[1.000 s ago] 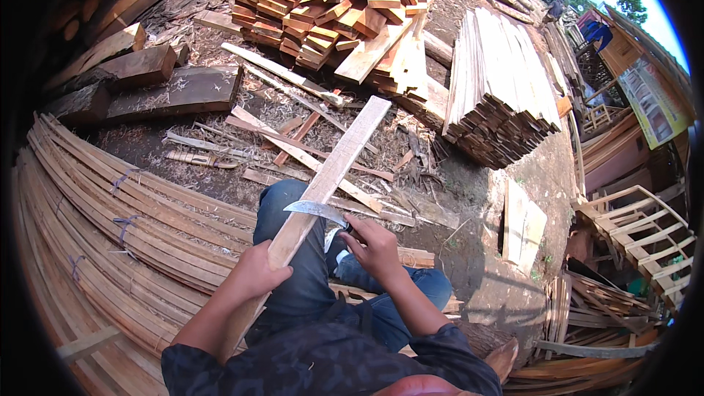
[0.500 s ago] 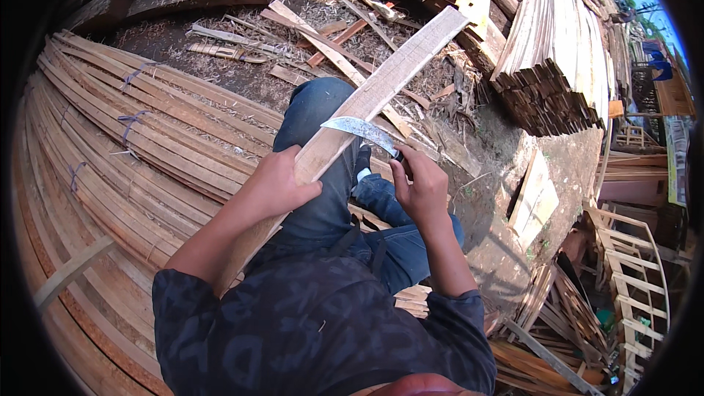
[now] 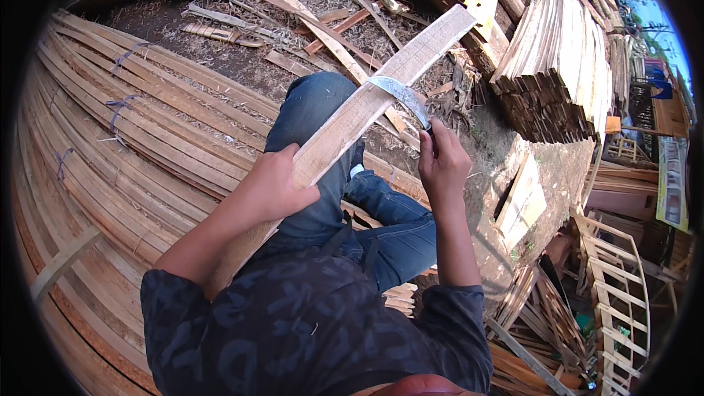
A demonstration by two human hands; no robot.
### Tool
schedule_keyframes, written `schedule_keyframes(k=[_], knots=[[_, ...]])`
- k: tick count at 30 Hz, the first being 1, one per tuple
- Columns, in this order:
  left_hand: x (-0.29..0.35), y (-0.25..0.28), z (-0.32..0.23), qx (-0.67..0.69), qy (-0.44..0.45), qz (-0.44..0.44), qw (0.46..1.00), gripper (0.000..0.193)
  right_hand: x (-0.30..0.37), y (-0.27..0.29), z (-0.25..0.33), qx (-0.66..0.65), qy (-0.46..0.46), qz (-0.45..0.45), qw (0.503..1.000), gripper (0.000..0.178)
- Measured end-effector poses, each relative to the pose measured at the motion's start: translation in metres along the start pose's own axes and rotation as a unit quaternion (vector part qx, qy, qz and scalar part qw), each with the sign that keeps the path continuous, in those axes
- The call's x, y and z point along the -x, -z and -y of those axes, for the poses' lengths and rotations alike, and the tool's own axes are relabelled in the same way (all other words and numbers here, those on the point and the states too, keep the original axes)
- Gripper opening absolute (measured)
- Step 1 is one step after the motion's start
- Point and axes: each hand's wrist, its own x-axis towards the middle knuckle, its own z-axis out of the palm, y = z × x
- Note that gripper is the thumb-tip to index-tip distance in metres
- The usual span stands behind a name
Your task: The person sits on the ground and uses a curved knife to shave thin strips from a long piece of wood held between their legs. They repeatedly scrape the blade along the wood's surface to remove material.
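A long pale wooden plank (image 3: 352,113) slants from beside my body across my thigh, its far end up and to the right. My left hand (image 3: 273,183) is wrapped round the plank near my lap, the thumb over its right side. In my right hand (image 3: 446,161) is a knife (image 3: 405,94) with a curved, worn steel blade, gripped by its dark handle. The blade lies across the plank's upper face, beyond my raised knee. Most of the handle is hidden in my fingers.
Tied bundles of long wooden strips (image 3: 169,132) fill the left side. Scrap wood and shavings (image 3: 293,37) litter the ground ahead. A tall stack of boards (image 3: 550,66) stands at the far right. A slatted wooden frame (image 3: 616,293) leans at the lower right.
My right hand has slid the knife along the plank, away from me and to the right. My left hand keeps its hold in nearly the same place. The view has shifted slightly.
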Motion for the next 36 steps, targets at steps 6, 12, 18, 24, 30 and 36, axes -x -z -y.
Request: schedule_keyframes(k=[6, 12, 18, 24, 30, 36], knots=[[-0.002, -0.004, 0.011, -0.016, -0.016, -0.001, 1.0, 0.064, 0.013, -0.001, 0.025, -0.084, 0.032, 0.075, 0.993, 0.024], [-0.003, -0.005, 0.005, -0.006, -0.02, -0.006, 1.0, 0.06, 0.012, -0.001, 0.024, -0.089, 0.032, 0.103, 0.99, 0.021], [-0.003, -0.005, -0.005, -0.043, 0.0, -0.018, 0.999, 0.054, -0.011, -0.004, -0.014, 0.018, 0.033, 0.108, 0.993, 0.018], [-0.004, -0.007, -0.003, -0.054, -0.013, -0.03, 0.998, 0.051, 0.004, -0.009, 0.0, 0.007, 0.018, 0.09, 0.996, 0.018], [-0.003, -0.005, -0.002, -0.052, -0.006, -0.027, 0.998, 0.049, 0.006, -0.01, 0.011, 0.008, 0.004, 0.129, 0.992, 0.016], [-0.006, -0.004, 0.002, -0.016, -0.015, -0.021, 1.0, 0.047, -0.026, 0.005, -0.085, 0.106, -0.206, 0.053, 0.971, 0.026]])
